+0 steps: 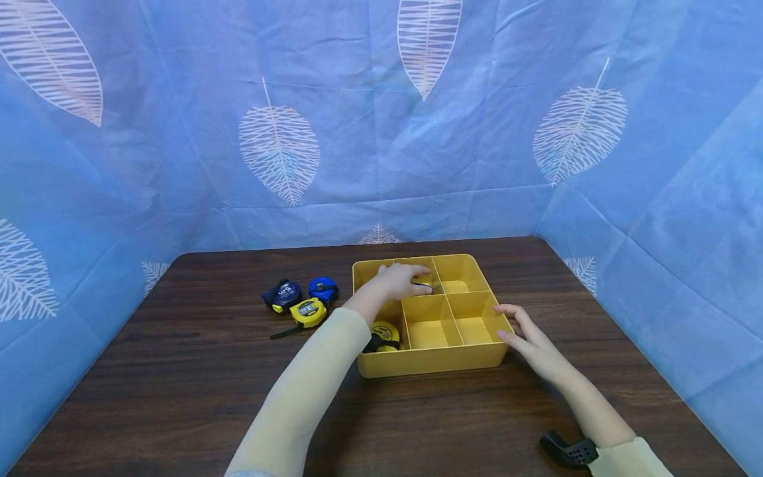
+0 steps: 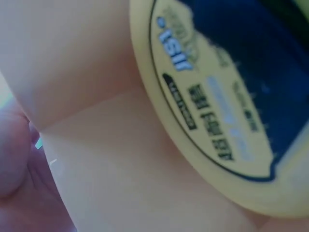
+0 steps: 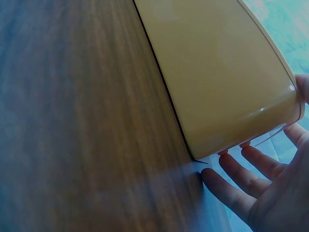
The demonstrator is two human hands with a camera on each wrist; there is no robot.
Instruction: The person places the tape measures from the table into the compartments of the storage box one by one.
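A yellow divided box (image 1: 432, 361) stands on the table. My left hand (image 1: 396, 279) reaches into its back middle compartment, thumb and fingers on either side of a yellow tape measure (image 1: 424, 281) mostly hidden beneath them. Another yellow tape measure (image 1: 386, 333) with a black strap lies in the front left compartment, partly behind my sleeve. Up close in the left wrist view is a yellow tape measure (image 2: 207, 106) with a dark blue label. My right hand (image 1: 530, 341) rests at the box's right side, its fingers (image 3: 236, 176) extended along the outer wall.
Left of the box, a dark blue tape measure (image 1: 283, 295), a bright blue tape measure (image 1: 323, 289) and a yellow tape measure (image 1: 308, 312) lie close together on the dark wooden table (image 1: 179, 371). A blue leaf-patterned curtain (image 1: 357, 146) hangs behind. A black band (image 1: 569, 450) circles my right wrist.
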